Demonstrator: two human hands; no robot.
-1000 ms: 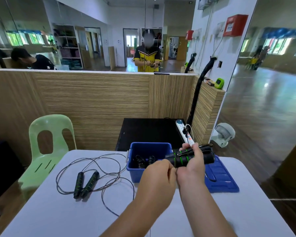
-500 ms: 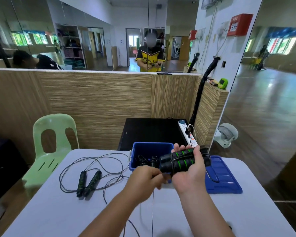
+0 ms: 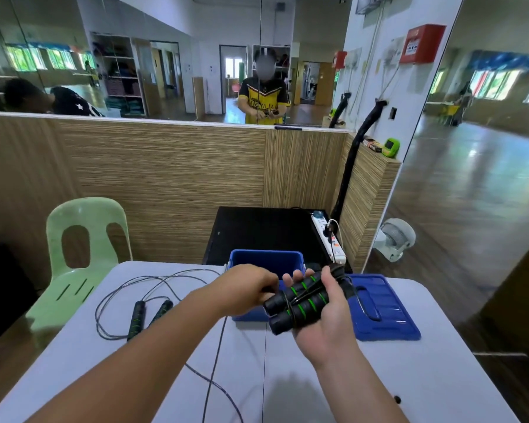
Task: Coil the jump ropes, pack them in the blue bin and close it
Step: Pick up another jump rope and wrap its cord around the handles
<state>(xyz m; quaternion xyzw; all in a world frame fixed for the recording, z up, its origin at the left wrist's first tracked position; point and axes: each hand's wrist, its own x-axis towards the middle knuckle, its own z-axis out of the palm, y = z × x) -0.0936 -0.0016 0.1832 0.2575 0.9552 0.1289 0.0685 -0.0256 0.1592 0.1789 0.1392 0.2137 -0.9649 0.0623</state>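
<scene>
My right hand point(image 3: 327, 325) grips two black jump-rope handles with green stripes point(image 3: 297, 305), side by side, with thin black cord wound round them. My left hand point(image 3: 245, 288) pinches that cord just left of the handles; the loose cord point(image 3: 214, 364) hangs down across the table towards me. The open blue bin point(image 3: 266, 262) stands right behind my hands, its inside mostly hidden. Its blue lid point(image 3: 385, 312) lies flat on the table to the right. A second jump rope point(image 3: 148, 312) lies uncoiled on the left of the table.
The white table point(image 3: 409, 386) has a pale green plastic chair point(image 3: 83, 254) at its left corner. Behind the bin is a black cabinet top point(image 3: 257, 230) with a white power strip point(image 3: 330, 242), then a wood-panelled partition. A small white fan point(image 3: 394, 239) sits on the floor at right.
Both hands have come down and towards me with the handles. My left hand has drawn away to the left along the cord, and more loose cord now trails over the near table.
</scene>
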